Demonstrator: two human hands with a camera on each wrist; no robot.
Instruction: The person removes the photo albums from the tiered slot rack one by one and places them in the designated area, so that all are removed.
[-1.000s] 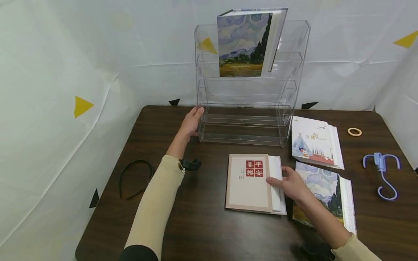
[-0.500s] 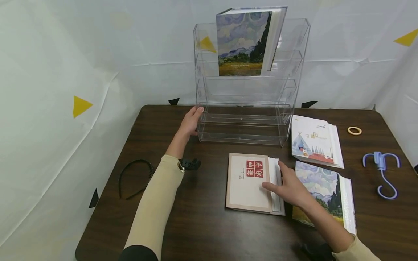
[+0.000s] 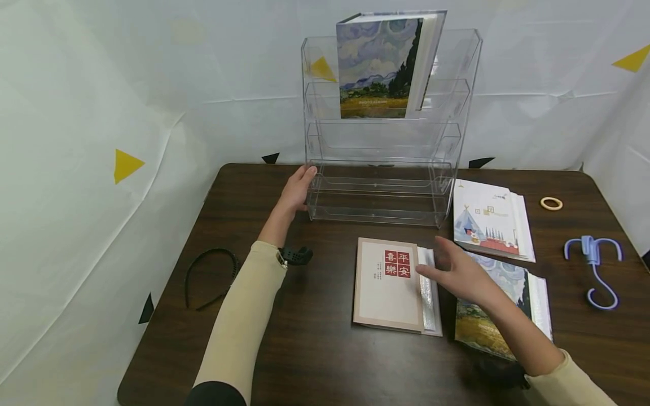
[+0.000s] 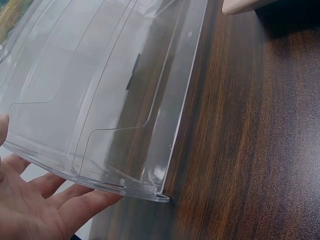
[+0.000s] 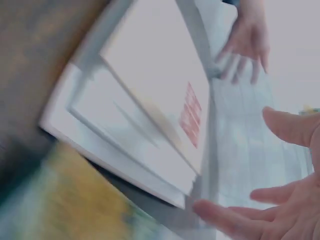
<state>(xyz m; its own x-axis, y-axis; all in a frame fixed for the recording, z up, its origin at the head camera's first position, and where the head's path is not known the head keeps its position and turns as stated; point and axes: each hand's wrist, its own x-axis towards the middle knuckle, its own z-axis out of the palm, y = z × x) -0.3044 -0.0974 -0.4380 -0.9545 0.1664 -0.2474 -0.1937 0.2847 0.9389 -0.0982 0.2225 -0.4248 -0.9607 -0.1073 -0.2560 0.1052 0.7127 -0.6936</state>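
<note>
The beige album with red characters [image 3: 388, 296] lies on the table in front of the clear tiered rack [image 3: 376, 214]. Just off its right edge is my right hand [image 3: 464, 276], thumb and fingers spread, holding nothing. In the right wrist view the fingers [image 5: 235, 215] look parted, with the album in front of them. My left hand [image 3: 296, 189] touches the rack's left side panel near its base. From the left wrist, its fairly straight fingers [image 4: 80, 205] show along the panel's outer face. A landscape-painting photo album [image 3: 381, 67] stands upright in the rack's upper part.
Under the right forearm lies another painted album [image 3: 487, 332]. Behind it is a white album with a tent picture [image 3: 484, 223]. A wooden ring [image 3: 550, 203] and a lilac hook hanger [image 3: 591, 270] lie far right; a black headband [image 3: 210, 279] lies left.
My right hand has let go of the beige album's right edge, spread its fingers and shifted right. The album has barely moved. My left hand remains at the rack.
</note>
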